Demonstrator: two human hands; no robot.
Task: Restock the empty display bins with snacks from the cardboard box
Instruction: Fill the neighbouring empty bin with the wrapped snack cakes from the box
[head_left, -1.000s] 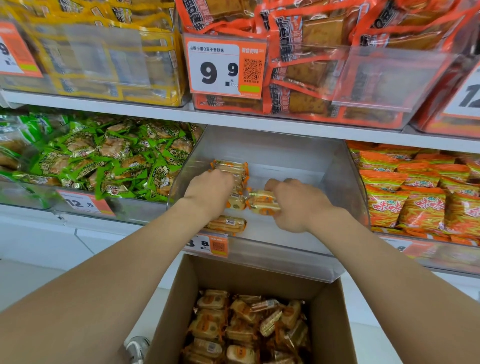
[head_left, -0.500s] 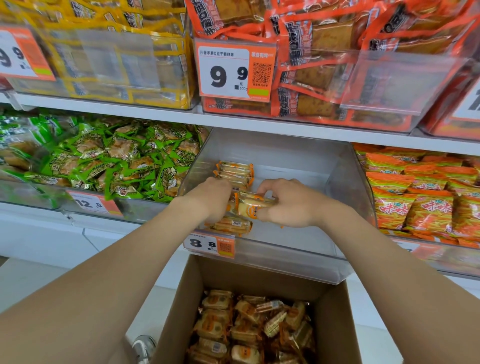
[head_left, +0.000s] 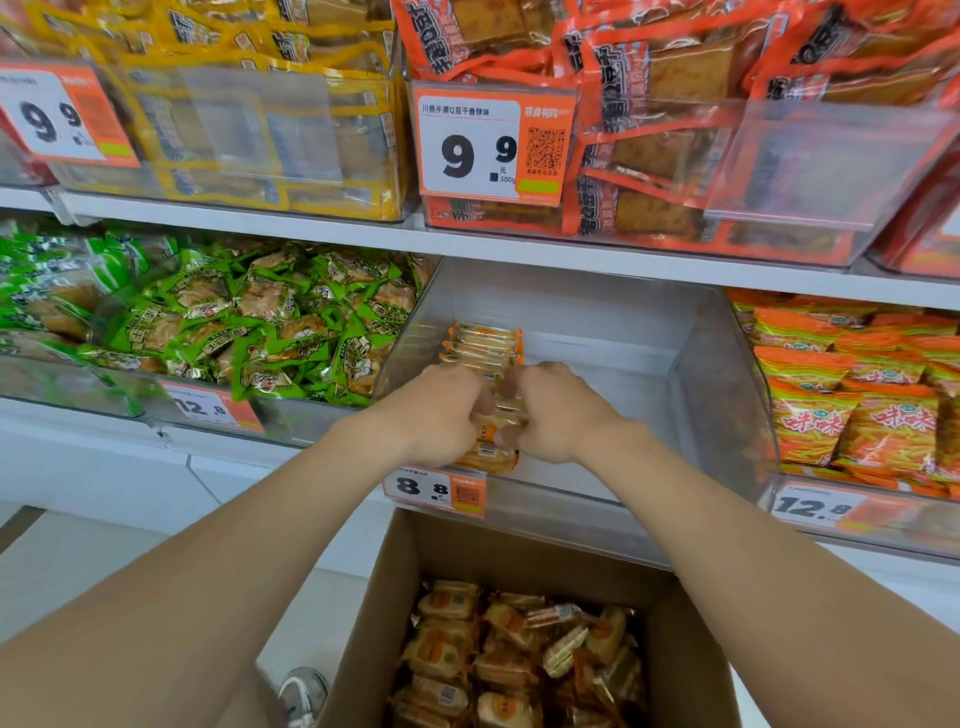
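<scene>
— Hands close together: left hand (head_left: 441, 415) and right hand (head_left: 558, 415) both grip the snack packets (head_left: 485, 345) lined up along the left side of the clear bin (head_left: 623, 332).
— Where's the rest?
— Loose in the cardboard box (head_left: 384, 597) just below. White shelf (head_left: 519, 254) overhead. That bin's price tag (head_left: 434, 488) reads 8.8; green packets (head_left: 260, 312) fill the left neighbour, orange bags (head_left: 857, 405) the right, above a 12.8 tag (head_left: 815, 506). Upper tag (head_left: 488, 145) says 9.9, 500g.

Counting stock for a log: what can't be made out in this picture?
Head view:
How many packets the left hand and right hand hold: hands cover them.
Small print on the price tag: too small, blurred.
Near end of the cardboard box: cut off by bottom edge.
</scene>
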